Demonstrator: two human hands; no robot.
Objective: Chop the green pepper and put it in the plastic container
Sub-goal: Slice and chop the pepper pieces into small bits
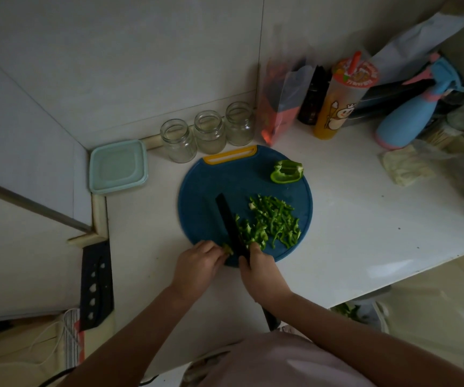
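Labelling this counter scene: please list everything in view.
cutting board: 1, blue, counter centre
chopped pepper: 1 pile, green, on board
pepper chunk: 1, green, board's far right
knife: 1, black, on board
plastic container: 1, pale green, far-left corner
glass jars: 3, clear, behind board
drink cup: 1, orange, far right
spray bottle: 1, blue-pink, far right
second knife: 1, black, left edge
left hand: pinching pepper scrap at board edge
right hand: gripping knife

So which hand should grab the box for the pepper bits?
Probably the left hand, pinching just a pepper end: the plastic container sits on its side of the board, and the right hand grips the knife.
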